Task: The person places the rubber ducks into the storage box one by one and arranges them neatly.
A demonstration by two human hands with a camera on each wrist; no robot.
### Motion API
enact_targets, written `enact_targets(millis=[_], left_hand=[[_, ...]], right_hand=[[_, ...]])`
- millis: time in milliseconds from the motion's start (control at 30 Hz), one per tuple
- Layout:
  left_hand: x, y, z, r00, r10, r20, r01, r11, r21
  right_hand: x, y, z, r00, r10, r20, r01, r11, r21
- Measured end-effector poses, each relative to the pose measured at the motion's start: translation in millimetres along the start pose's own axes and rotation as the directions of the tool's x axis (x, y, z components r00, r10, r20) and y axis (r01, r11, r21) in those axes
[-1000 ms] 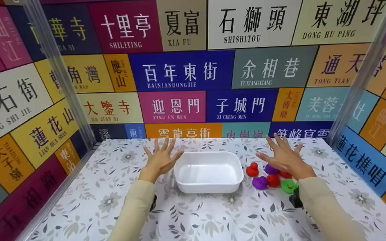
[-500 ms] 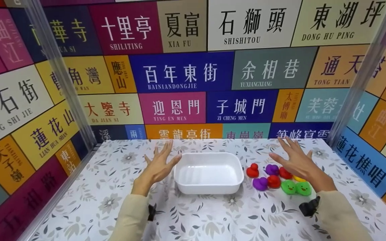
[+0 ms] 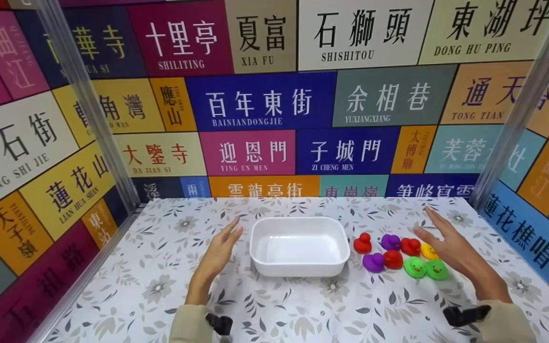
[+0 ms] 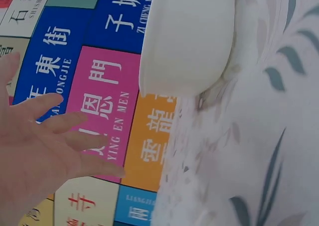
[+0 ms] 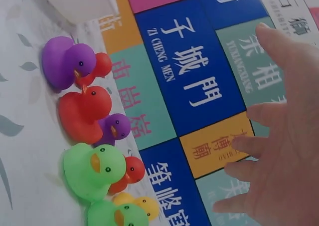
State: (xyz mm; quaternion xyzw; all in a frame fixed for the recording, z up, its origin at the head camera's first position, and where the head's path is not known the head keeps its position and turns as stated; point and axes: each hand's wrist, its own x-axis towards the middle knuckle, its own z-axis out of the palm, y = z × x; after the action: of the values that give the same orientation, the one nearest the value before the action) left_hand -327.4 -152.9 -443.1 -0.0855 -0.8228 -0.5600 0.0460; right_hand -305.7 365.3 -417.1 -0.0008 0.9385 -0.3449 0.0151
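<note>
My left hand (image 3: 219,251) is raised just left of a white plastic tub (image 3: 299,270), its fingers straight and holding nothing. On the other side, my right hand (image 3: 458,252) hovers at the right end of a group of rubber ducks, also with extended fingers and nothing in them. Among the ducks are three red ones, such as the red duck (image 3: 362,243) closest to the tub, and a purple duck (image 3: 373,262) with a second purple one behind. Two green ducks (image 5: 94,171) sit at the front. A yellow duck (image 3: 429,251) is partly hidden by the right hand in the head view.
The table (image 3: 274,314) wears a white cloth with grey leaves and flowers. Colourful sign-covered walls (image 3: 260,102) rise behind it and at both sides, with clear upright strips (image 3: 98,119) at the corners. A black wrist camera (image 3: 466,315) is strapped at each sleeve.
Both hands have drawn back toward the person, the right one also moving rightward and uncovering the green and yellow ducks. Their fingers are less spread. Tub and ducks stay put.
</note>
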Motion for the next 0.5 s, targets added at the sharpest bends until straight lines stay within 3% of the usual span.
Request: enact_targets(millis=[133,267,500], left_hand=[[-1.5,-11.0,8.6,0.999,-0.033,-0.011,0.032,0.995,-0.090],[-2.0,-19.4,16.9,0.997,-0.066,-0.027,0.063,0.990,-0.126],[-0.6,-24.8,23.4,0.991,-0.119,-0.062,0.113,0.990,-0.083]], right_hand=[[-9,16,-5,1.000,0.007,-0.011,-0.005,0.995,0.102],[-16,35,-4,0.999,-0.009,-0.052,0.019,0.978,0.206],[-11,64,-2,0.996,0.046,-0.071,-0.024,0.956,0.293]])
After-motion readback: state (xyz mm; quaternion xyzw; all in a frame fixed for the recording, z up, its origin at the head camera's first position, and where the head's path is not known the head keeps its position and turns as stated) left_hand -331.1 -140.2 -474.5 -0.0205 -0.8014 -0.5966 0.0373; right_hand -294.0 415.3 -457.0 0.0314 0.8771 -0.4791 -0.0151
